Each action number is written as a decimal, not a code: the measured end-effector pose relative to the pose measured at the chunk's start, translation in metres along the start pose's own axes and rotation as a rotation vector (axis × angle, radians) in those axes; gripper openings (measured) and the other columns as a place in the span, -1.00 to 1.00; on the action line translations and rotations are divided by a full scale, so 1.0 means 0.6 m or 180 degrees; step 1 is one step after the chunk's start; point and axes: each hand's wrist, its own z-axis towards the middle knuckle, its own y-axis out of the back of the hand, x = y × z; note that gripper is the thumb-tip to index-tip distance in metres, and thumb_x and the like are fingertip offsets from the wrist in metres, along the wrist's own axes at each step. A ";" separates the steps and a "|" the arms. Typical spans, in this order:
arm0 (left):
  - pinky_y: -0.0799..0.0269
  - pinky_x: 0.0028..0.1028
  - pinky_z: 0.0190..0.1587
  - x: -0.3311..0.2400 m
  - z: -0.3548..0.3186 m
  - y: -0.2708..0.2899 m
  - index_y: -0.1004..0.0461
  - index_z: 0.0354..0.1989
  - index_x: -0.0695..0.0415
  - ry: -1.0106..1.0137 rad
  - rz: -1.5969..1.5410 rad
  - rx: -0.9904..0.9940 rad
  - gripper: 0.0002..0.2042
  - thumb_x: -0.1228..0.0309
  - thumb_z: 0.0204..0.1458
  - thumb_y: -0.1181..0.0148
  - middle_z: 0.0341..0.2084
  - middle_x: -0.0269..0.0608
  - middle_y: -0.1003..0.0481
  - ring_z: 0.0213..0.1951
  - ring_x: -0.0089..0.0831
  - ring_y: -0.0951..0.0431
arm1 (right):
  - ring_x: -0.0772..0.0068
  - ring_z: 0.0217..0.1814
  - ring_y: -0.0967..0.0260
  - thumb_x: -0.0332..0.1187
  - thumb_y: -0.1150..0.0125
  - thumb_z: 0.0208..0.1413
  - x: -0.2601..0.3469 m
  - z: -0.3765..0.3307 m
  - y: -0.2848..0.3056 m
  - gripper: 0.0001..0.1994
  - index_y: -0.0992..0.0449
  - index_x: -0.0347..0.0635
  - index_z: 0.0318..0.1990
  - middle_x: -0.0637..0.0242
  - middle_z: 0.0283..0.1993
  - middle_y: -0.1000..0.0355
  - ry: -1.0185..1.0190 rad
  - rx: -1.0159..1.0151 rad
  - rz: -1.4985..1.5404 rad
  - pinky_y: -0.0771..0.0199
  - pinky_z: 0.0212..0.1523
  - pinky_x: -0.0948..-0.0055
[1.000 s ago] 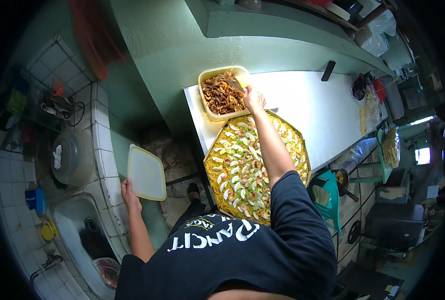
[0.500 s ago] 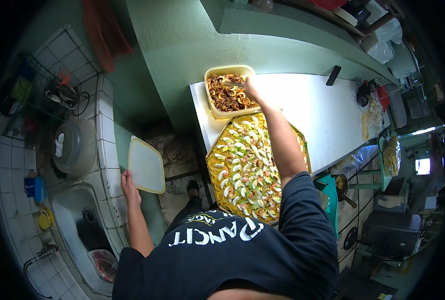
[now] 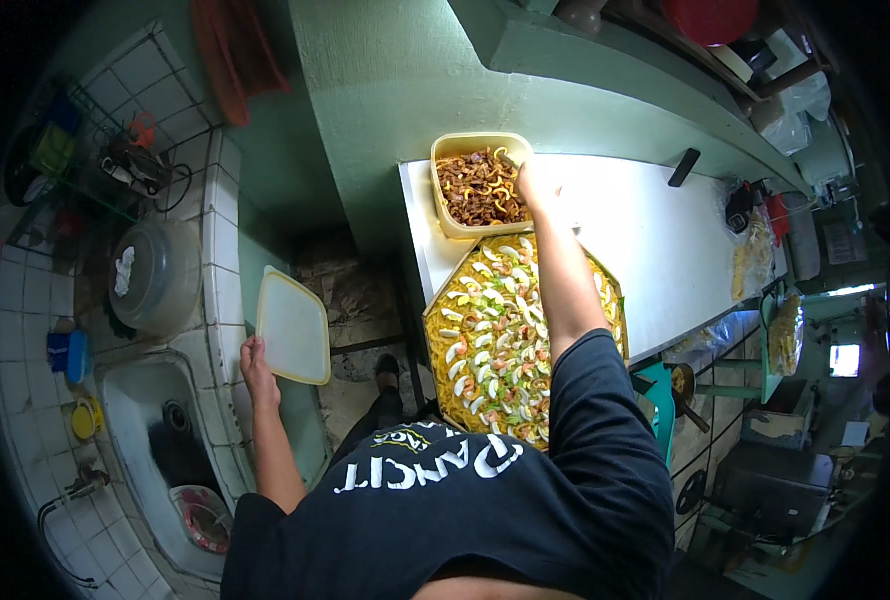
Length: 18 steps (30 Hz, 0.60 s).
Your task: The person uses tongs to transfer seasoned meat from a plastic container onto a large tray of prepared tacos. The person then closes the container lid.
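Observation:
My left hand [image 3: 256,362] grips the lower left edge of a translucent white lid [image 3: 293,325] with a pale yellow rim, held upright between the sink counter and the table. My right hand [image 3: 535,187] is closed at the right rim of a pale yellow rectangular tub [image 3: 443,215]. A short greyish utensil [image 3: 507,160] juts from it over the food; its kind is unclear. Dark brown meat pieces [image 3: 480,185] with some yellowish curled bits fill the tub. Just nearer lies an octagonal tray of yellow noodles [image 3: 485,345] topped with egg slices, shrimp and greens, partly hidden by my right arm.
Both the tub and tray are on a white table [image 3: 655,235] against a green wall. A black upright object [image 3: 683,167] and plastic-bagged goods [image 3: 752,250] stand farther right. At left is a tiled counter with a sink [image 3: 130,395] and a translucent basin [image 3: 155,270].
My right hand has drawn from over the tub's food to its right rim. Fewer curled bits show on top, and more brown meat is visible. My left hand still holds the lid.

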 end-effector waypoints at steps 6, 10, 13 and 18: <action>-0.30 -0.44 -0.01 0.004 0.016 0.003 -0.34 -0.08 0.19 -0.0007 0.0077 0.0091 -0.75 0.28 0.19 -0.04 -0.19 -0.23 -0.43 -0.11 -0.45 -0.41 | 0.02 -0.14 -0.48 -0.20 -0.04 0.14 -0.067 -0.089 0.016 -0.77 -0.58 0.00 -0.18 0.13 -0.21 -0.52 0.0327 0.0415 0.0486 -0.45 -0.11 0.05; -0.34 -0.41 -0.01 0.002 0.026 -0.005 -0.31 -0.07 0.18 -0.0091 0.0219 0.0150 -0.74 0.28 0.20 -0.03 -0.19 -0.21 -0.42 -0.10 -0.42 -0.42 | 0.00 -0.32 -0.50 -0.21 -0.06 0.15 -0.110 -0.163 0.023 -0.77 -0.55 -0.04 -0.13 0.08 -0.20 -0.50 0.0518 -0.0872 0.0552 -0.51 -0.31 0.09; -0.34 -0.40 -0.01 -0.004 0.022 -0.015 -0.31 -0.07 0.18 -0.0084 0.0123 0.0259 -0.75 0.28 0.20 -0.03 -0.18 -0.21 -0.42 -0.09 -0.42 -0.42 | 0.04 -0.45 -0.49 -0.23 -0.07 0.15 -0.141 -0.200 0.003 -0.81 -0.48 -0.11 -0.21 0.14 -0.21 -0.44 0.0498 -0.0488 0.0252 -0.50 -0.50 0.13; -0.34 -0.41 -0.01 -0.013 0.004 -0.029 -0.32 -0.09 0.16 -0.0054 0.0011 0.0419 -0.77 0.28 0.20 -0.02 -0.18 -0.23 -0.41 -0.10 -0.43 -0.42 | 0.00 -0.32 -0.47 -0.20 -0.07 0.16 -0.181 -0.224 -0.008 -0.82 -0.49 -0.02 -0.19 0.17 -0.23 -0.45 0.0390 -0.0568 0.0430 -0.47 -0.34 0.09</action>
